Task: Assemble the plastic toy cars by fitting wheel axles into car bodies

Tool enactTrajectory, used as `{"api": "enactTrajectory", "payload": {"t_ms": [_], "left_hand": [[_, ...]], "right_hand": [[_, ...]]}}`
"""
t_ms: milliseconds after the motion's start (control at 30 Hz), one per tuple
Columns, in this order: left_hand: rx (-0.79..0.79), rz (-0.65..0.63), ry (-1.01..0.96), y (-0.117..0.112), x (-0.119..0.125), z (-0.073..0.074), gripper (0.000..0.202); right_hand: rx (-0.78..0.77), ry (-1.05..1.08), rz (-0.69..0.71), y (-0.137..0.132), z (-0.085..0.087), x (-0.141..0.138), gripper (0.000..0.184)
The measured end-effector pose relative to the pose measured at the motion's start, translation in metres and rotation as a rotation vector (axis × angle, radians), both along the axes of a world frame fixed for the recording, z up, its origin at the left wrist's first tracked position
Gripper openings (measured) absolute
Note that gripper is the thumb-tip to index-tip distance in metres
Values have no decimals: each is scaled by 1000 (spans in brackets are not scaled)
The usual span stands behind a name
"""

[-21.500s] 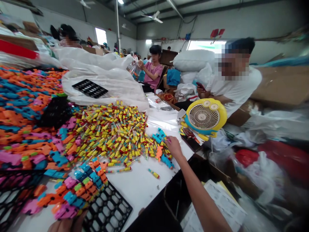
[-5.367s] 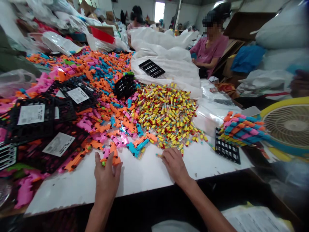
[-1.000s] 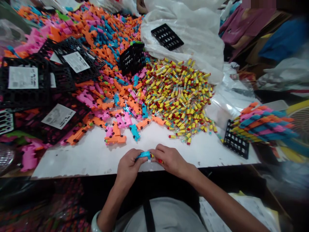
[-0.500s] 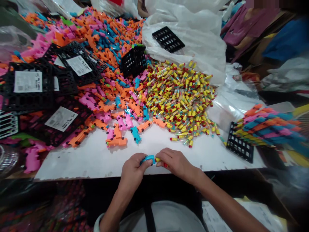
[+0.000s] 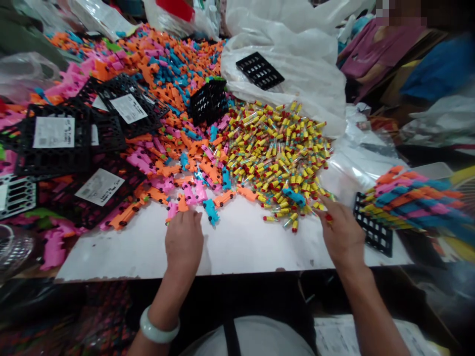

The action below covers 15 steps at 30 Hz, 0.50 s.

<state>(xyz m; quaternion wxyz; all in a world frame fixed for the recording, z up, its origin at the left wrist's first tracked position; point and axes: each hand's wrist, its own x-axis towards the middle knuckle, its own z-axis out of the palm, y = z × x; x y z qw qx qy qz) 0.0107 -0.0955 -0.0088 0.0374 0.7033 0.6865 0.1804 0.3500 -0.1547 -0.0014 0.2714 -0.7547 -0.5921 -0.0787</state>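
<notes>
My left hand (image 5: 184, 242) lies palm down on the white table (image 5: 237, 247), its fingertips on an orange toy piece (image 5: 181, 203) at the near edge of the pile of orange, pink and blue toy pieces (image 5: 174, 148). My right hand (image 5: 343, 235) reaches to the right edge of the heap of yellow tubes with red caps (image 5: 274, 153). A red cap shows by its thumb, and I cannot tell whether it grips a tube. A blue toy piece (image 5: 295, 196) lies on the heap just left of its fingers.
Black grid trays with white labels (image 5: 55, 143) cover the left. A black tray (image 5: 374, 232) on the right carries a stack of coloured toys (image 5: 411, 198). White plastic bags (image 5: 297, 64) sit behind the tubes. A person in a purple shirt (image 5: 374, 44) sits at the far right.
My hands, which were together at the table edge on a blue toy and a tube, have parted. The left went to the toy pieces, the right to the tubes; the blue toy now lies on the heap.
</notes>
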Motion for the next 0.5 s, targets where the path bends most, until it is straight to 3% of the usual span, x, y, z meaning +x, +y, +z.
{"api": "enactTrajectory", "payload": {"t_ms": [67,133,233,300,367,500], "left_hand": [[-16,63,99,8,20,0,48],[-16,109,163,16,37,-1,49],[-42,131,172,22,49,-4,40],[-71,81,156,20,45,-6,34],[-78,9,120,15,35,-8,31],[-39,-143,-101,2,15,-10,33]], "right_hand": [[10,215,40,3,-5,-19,38],[-11,353,192,9,-16,-45,35],[-75,300,516,20,-37,-85,28],[-113,215,653,24,-49,-103,36],[-102,166,656,24,-57,-111,41],[-59,187,554,17,-57,-106,15]]}}
